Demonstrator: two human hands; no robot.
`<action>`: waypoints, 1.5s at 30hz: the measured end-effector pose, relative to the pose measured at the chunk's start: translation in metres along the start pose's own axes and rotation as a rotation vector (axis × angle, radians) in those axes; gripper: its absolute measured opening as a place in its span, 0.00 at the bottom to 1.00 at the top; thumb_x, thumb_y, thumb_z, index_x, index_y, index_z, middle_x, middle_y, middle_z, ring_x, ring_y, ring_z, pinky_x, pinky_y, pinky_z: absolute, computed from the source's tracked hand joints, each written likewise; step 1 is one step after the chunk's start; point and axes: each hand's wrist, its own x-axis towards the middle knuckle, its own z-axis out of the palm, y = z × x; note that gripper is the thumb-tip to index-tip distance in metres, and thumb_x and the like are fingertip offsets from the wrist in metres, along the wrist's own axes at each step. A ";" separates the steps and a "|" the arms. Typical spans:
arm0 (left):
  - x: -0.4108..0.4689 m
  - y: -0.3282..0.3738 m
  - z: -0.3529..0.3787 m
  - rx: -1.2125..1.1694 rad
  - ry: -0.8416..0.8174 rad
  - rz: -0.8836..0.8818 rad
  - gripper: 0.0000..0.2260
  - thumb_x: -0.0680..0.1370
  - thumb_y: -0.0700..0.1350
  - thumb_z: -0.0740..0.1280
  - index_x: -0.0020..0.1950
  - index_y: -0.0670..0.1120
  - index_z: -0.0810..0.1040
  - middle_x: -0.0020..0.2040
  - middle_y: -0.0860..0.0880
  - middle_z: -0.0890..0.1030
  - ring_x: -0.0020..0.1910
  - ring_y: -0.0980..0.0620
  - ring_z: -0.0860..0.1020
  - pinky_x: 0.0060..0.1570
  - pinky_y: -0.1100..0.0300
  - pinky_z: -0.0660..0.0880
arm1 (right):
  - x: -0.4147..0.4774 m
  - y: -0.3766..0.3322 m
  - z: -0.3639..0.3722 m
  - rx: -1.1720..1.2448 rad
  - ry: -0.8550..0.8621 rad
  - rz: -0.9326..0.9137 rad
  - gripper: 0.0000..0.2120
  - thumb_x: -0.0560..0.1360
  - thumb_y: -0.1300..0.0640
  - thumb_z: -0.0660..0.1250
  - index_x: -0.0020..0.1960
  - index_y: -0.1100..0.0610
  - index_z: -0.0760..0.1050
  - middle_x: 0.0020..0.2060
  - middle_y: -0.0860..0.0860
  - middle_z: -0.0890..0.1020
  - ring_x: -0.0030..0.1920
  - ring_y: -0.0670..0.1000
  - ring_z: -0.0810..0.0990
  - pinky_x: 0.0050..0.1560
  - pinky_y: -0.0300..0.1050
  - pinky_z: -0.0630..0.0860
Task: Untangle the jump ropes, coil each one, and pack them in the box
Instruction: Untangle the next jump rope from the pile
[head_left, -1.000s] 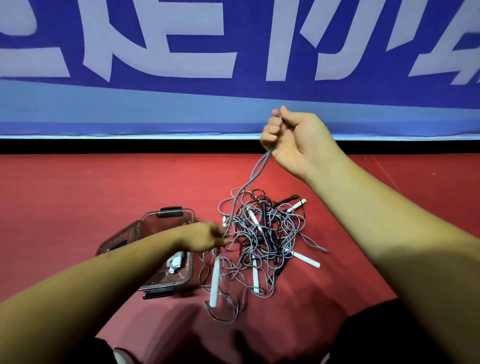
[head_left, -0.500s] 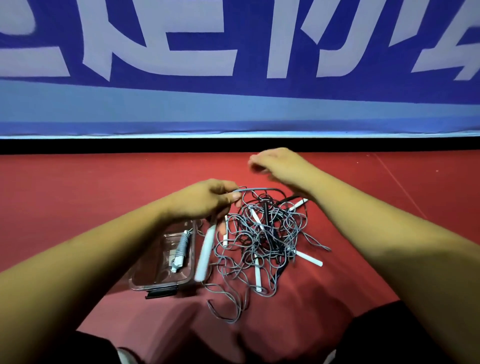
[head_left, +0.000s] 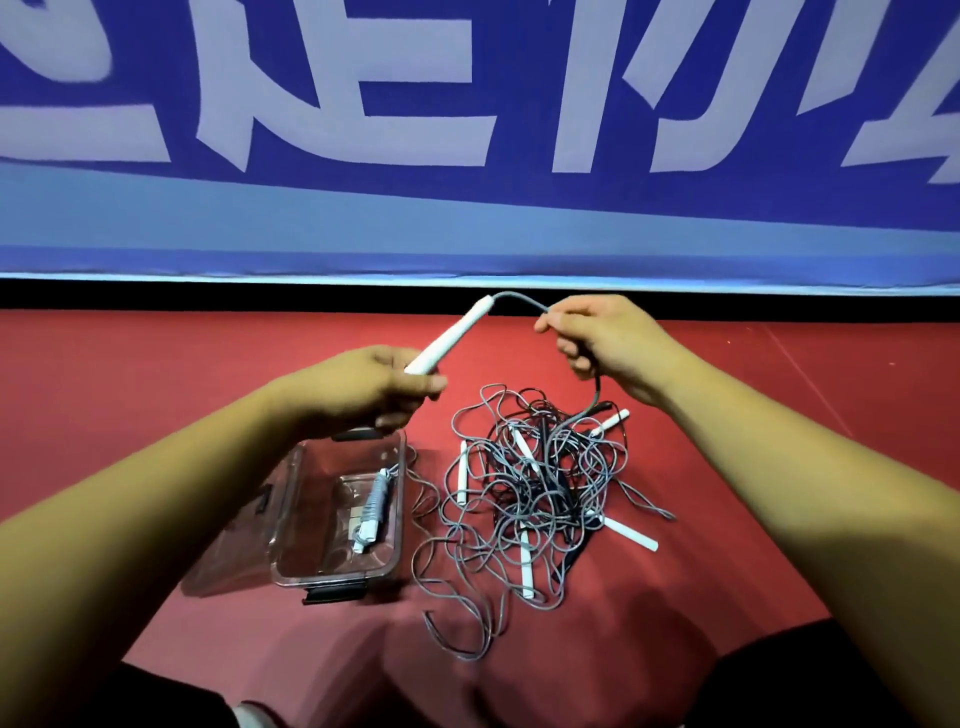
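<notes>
Left hand (head_left: 374, 387) grips white handle (head_left: 448, 335); right hand (head_left: 605, 338) pinches its cord (head_left: 519, 298), likely tracing it free of tangle (head_left: 540, 493). Box (head_left: 397, 519) open beside.

My one head-worn camera looks forward and down, close over my left hand (head_left: 363, 387), right hand (head_left: 613, 343) and the red floor (head_left: 156, 384).

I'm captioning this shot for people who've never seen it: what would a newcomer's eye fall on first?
First, the tangled heap of grey jump ropes on the red floor, right of centre. Above it the left hand grips a white handle while the right hand pinches its cord. Left of the heap stands a clear box holding one coiled rope.
</notes>
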 end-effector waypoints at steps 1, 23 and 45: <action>0.002 0.003 0.002 -0.120 0.033 0.039 0.08 0.76 0.44 0.67 0.39 0.46 0.72 0.28 0.50 0.61 0.24 0.54 0.57 0.29 0.56 0.51 | 0.000 0.003 0.002 -0.037 -0.004 0.006 0.11 0.82 0.58 0.60 0.46 0.60 0.78 0.27 0.51 0.70 0.25 0.47 0.65 0.29 0.40 0.63; 0.014 0.017 0.016 -0.138 0.224 0.104 0.06 0.81 0.41 0.65 0.44 0.45 0.73 0.32 0.49 0.75 0.34 0.50 0.77 0.36 0.59 0.67 | -0.009 -0.016 0.045 -0.041 -0.200 0.057 0.14 0.59 0.62 0.57 0.36 0.65 0.80 0.24 0.55 0.67 0.23 0.50 0.63 0.25 0.37 0.59; 0.016 0.012 0.034 -0.208 0.212 0.158 0.10 0.82 0.45 0.64 0.58 0.41 0.78 0.49 0.45 0.81 0.49 0.49 0.79 0.55 0.52 0.75 | -0.012 -0.011 0.050 -0.215 -0.296 -0.071 0.13 0.77 0.55 0.69 0.34 0.55 0.74 0.25 0.49 0.73 0.23 0.46 0.66 0.25 0.38 0.63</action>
